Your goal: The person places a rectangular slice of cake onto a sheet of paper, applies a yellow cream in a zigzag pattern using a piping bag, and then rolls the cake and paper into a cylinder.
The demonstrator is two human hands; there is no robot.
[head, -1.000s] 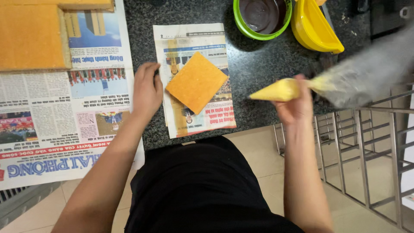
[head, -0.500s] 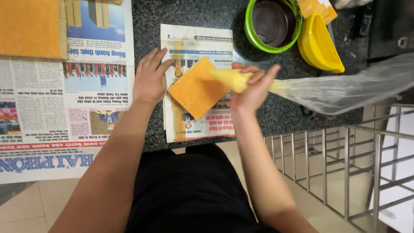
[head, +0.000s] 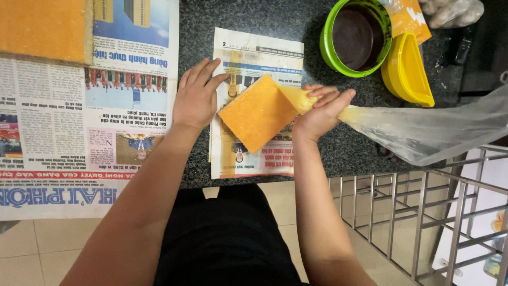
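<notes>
Your left hand [head: 197, 98] lies flat and open on the folded newspaper [head: 254, 47], fingers touching the orange cake square [head: 257, 113] | your right hand [head: 317, 112] is closed around the piping bag [head: 423, 130], tip on the square's upper right edge | green bowl [head: 355, 37] and yellow scraper [head: 407, 69] beyond your right hand

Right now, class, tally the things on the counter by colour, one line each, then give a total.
Orange: 2, square cake slice and big slab
Yellow: 2, scraper and cream-filled piping bag in the right hand
Green: 1, bowl
Printed newspaper: 2, small sheet under the left hand, large sheet
Total: 7
</notes>
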